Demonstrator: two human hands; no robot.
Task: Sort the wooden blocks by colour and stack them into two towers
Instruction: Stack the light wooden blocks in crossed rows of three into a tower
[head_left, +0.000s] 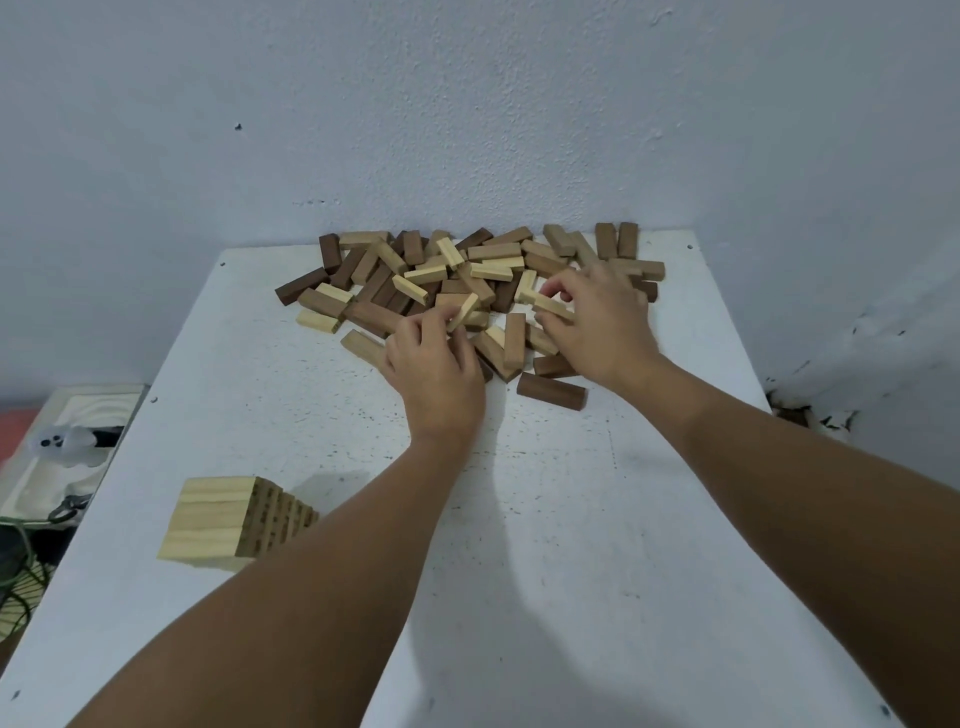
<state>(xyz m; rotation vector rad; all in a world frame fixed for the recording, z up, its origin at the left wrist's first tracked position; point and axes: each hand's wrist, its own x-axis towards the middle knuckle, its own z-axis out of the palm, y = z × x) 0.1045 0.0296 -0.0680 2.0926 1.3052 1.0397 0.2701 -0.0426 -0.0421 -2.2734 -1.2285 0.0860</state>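
Observation:
A loose pile of several light and dark wooden blocks (457, 275) lies at the far end of the white table (571, 519), against the wall. My left hand (436, 364) is at the pile's near edge and pinches a light block (464, 310) that stands tilted between its fingertips. To its right, my right hand (597, 322) curls its fingers round another light block (551, 306) in the pile. A tower of light blocks (223, 519) stands at the near left of the table. A single dark block (551, 391) lies just in front of the pile.
The wall runs directly behind the pile. The table's left edge drops to a cluttered area holding a white tray-like object (67, 452) and cables. A corner with dark debris (795, 415) sits beyond the table's right edge.

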